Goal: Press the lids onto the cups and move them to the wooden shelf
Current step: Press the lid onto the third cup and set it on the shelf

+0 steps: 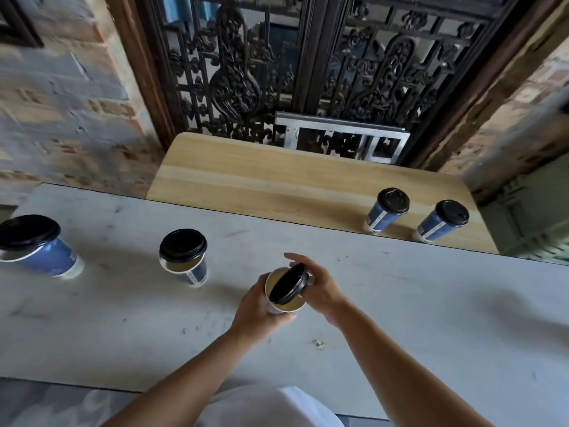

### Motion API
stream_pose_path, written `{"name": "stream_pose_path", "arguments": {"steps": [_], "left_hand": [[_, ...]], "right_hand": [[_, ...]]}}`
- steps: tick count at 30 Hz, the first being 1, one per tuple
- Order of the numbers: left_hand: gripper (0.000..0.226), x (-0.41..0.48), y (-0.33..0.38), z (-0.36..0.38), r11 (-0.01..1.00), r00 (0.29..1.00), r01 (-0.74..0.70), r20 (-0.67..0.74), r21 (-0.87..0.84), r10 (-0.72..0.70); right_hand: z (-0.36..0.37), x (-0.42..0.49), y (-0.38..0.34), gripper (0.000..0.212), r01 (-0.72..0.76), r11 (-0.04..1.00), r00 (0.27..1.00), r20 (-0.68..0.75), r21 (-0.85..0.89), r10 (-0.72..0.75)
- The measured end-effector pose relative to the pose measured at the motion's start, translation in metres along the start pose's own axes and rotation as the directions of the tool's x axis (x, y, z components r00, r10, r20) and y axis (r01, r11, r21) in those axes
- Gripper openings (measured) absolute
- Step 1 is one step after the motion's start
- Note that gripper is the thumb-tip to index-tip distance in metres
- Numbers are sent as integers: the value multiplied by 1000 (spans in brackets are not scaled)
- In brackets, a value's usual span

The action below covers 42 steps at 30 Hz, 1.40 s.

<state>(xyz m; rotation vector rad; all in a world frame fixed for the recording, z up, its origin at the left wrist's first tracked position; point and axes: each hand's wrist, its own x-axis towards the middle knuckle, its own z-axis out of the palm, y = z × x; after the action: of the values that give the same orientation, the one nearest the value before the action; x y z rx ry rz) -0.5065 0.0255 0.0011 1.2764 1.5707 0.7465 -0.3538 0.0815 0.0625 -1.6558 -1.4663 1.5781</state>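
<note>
Grey table (400, 303) meets pale wooden shelf (261, 180) ahead; my left hand (254, 306) grips the blue paper cup (292, 307), right hand (320, 291) pinches the black plastic lid (289, 285) tilted on it.

Weathered brick walls (61, 97) flank a dark carved lattice screen (237, 87) ahead of me; a metal frame (338, 121) stands at its foot, beyond my grey tabletop (400, 303).
</note>
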Motion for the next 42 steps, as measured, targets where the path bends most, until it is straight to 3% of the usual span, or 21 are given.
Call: {"name": "stream_pose_path", "arguments": {"steps": [7, 12, 14, 17, 19, 24, 29, 33, 36, 40, 42], "left_hand": [[59, -1, 2, -6, 999, 1000, 28, -7, 27, -28], [74, -2, 1, -8, 999, 998, 45, -32, -4, -45], [74, -2, 0, -5, 1000, 999, 28, -38, 1, -28], [77, -2, 1, 3, 1000, 999, -8, -42, -15, 8], [79, -3, 0, 7, 999, 999, -21, -46, -31, 19], [72, -6, -5, 10, 1000, 998, 6, -68, -28, -8], [74, -7, -12, 10, 997, 998, 11, -55, -78, -16], [69, -6, -11, 8, 986, 998, 55, -4, -158, -57], [52, -3, -8, 0, 892, 980, 200, 89, -406, -179], [36, -5, -4, -1, 564, 918, 384, 236, -731, -319], [35, -4, -3, 3, 488, 899, 410, 250, -771, -361]], "right_hand": [[-1, -4, -2, 45, 34, 999, 994, 105, 17, -36], [-7, 3, -14, 25, -12, 937, 1000, 16, 350, 7], [-10, 6, -17, 26, -78, 923, 997, 11, 376, 80], [-9, 7, -13, 31, -193, 951, 981, 66, 240, 182], [-7, 5, -9, 29, -247, 938, 968, 99, 244, 229], [-3, -2, 3, 24, -286, 915, 955, 161, 285, 248], [1, -3, 11, 58, -278, 897, 957, 184, 345, 226], [-1, -4, 12, 48, -335, 856, 938, 223, 393, 265], [-1, -5, 12, 47, -351, 836, 931, 253, 421, 263], [0, -7, 11, 51, -363, 838, 926, 257, 408, 276], [1, -8, 12, 55, -365, 840, 924, 271, 402, 271]]}}
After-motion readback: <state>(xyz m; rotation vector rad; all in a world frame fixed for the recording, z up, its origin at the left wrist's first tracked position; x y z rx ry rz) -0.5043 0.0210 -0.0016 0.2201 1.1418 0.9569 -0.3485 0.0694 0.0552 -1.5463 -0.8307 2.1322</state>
